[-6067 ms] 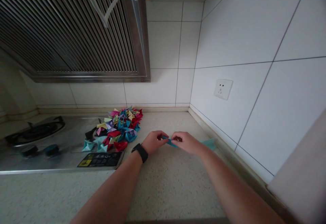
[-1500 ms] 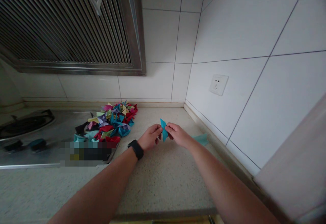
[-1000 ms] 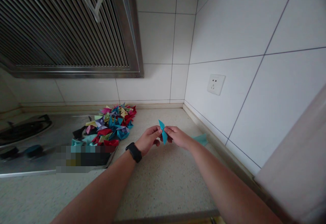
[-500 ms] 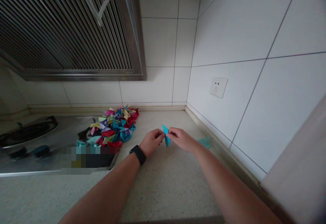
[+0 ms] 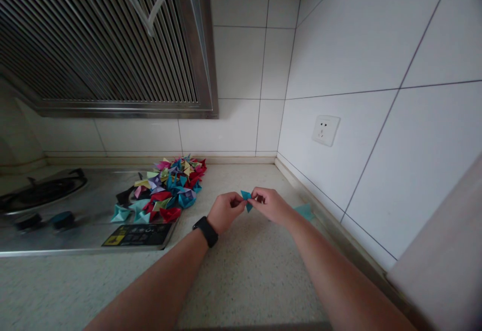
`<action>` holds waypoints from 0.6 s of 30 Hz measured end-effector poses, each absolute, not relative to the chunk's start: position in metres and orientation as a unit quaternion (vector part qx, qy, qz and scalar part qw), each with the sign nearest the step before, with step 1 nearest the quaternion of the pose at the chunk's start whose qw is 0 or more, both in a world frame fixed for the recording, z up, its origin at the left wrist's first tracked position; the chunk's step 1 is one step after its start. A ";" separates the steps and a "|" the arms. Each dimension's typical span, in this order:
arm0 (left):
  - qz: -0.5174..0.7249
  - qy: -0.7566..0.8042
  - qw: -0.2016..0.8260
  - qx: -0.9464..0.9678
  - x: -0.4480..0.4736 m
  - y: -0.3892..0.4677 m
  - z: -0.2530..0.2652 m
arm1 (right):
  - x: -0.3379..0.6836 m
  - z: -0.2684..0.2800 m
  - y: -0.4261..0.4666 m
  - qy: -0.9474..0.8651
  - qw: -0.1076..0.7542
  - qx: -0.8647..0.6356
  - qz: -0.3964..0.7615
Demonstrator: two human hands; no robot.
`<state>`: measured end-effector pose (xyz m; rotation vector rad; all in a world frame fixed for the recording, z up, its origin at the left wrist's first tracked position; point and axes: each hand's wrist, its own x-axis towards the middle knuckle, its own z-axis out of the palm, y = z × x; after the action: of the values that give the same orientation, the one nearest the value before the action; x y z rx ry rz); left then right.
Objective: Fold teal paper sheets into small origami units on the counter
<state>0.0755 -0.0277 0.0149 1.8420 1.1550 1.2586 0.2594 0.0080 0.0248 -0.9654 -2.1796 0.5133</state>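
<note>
A small piece of folded blue paper (image 5: 246, 195) is held just above the counter, between my two hands. My left hand (image 5: 227, 211), with a black watch on its wrist, pinches the paper's left side between thumb and fingers. From the right, my right hand (image 5: 271, 204) grips the other side with thumb and fingertips. Pointed corners of the paper stick out above and below the fingers; the rest of it is hidden by them. To the left lies a heap of folded paper pieces (image 5: 173, 185) in red, blue, yellow, purple and pale green.
The heap spreads over a steel gas hob (image 5: 90, 190) with a burner and knobs. A range hood (image 5: 113, 44) hangs above it. Pale teal paper (image 5: 305, 211) lies by the right wall, below a white socket (image 5: 326, 130). Speckled countertop (image 5: 256, 281) surrounds my forearms.
The blue paper has turned between my fingers and shows shorter, with less of it above and below. My fingertips have come closer together. The view has shifted slightly.
</note>
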 end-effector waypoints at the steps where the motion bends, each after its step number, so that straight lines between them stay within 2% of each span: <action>1: 0.481 0.437 0.324 0.688 0.076 -0.029 0.016 | 0.259 0.026 0.007 -0.838 0.347 -0.374 0.192; 18: 0.488 0.437 0.419 0.629 0.073 -0.023 0.011 | 0.249 0.027 0.001 -0.815 0.408 -0.384 0.148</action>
<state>0.0728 -0.0231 0.0113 1.5772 1.0948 1.2249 0.2489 0.0010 0.0272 -0.9674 -2.0547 0.3720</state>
